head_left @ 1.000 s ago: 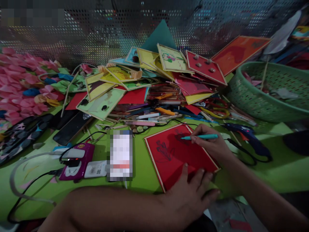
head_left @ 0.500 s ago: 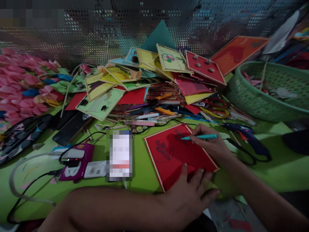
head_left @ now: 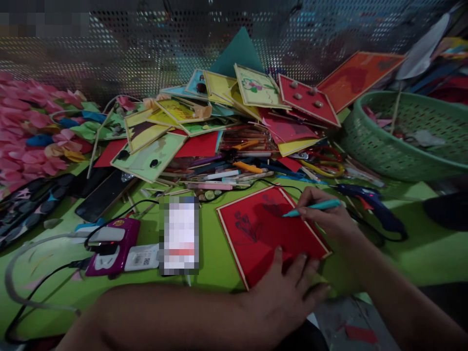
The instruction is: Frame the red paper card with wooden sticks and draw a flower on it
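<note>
A red card (head_left: 263, 243) edged with pale wooden sticks lies on the green table (head_left: 204, 248). Dark line drawings of flowers show on its left side and near its top. My right hand (head_left: 323, 212) is closed around a teal marker (head_left: 325, 205), whose tip is at the card's upper middle; I cannot tell whether it touches. Fingers spread, my left hand (head_left: 288, 287) lies across the card's lower edge.
A phone (head_left: 181, 236) and a purple power strip (head_left: 117, 248) with cables lie left. Behind are framed cards (head_left: 261, 87), pens and sticks in a heap. Right stand a glue gun (head_left: 376, 204) and a green basket (head_left: 398, 146). Pink paper flowers (head_left: 32, 126) fill the far left.
The marker and my right hand have shifted slightly right and down over the card, and the marker tip has left the upper drawing. My left hand stays in place.
</note>
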The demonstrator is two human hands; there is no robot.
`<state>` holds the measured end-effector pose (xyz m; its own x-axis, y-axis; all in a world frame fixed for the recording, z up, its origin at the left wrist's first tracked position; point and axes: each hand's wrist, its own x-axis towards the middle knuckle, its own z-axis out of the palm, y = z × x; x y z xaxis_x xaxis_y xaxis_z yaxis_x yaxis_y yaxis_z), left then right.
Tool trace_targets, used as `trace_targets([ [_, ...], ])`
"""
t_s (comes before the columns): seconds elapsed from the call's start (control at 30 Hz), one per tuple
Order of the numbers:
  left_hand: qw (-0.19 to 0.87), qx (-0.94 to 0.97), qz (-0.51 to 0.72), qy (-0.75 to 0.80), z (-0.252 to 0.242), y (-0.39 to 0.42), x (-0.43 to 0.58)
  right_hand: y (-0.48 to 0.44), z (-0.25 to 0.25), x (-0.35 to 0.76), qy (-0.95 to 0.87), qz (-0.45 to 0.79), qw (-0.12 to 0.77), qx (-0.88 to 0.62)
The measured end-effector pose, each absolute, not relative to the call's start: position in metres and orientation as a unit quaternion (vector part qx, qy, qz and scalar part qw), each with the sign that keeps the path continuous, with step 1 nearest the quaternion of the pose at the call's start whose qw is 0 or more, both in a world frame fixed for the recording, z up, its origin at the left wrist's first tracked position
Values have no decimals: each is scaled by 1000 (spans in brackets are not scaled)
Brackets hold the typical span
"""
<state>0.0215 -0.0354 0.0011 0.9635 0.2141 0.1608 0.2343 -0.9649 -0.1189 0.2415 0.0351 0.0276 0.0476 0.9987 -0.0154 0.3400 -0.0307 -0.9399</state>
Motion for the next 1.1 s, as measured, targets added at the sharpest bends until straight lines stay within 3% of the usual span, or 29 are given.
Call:
trace_targets([
  [0.27, 61, -988, -79, -117, 2, -36, 23, 36, 36, 240, -591, 398, 363, -600],
  [1.1, 53, -990, -72, -111, 5, -35, 22, 36, 35, 238, -611, 364, 359, -604],
])
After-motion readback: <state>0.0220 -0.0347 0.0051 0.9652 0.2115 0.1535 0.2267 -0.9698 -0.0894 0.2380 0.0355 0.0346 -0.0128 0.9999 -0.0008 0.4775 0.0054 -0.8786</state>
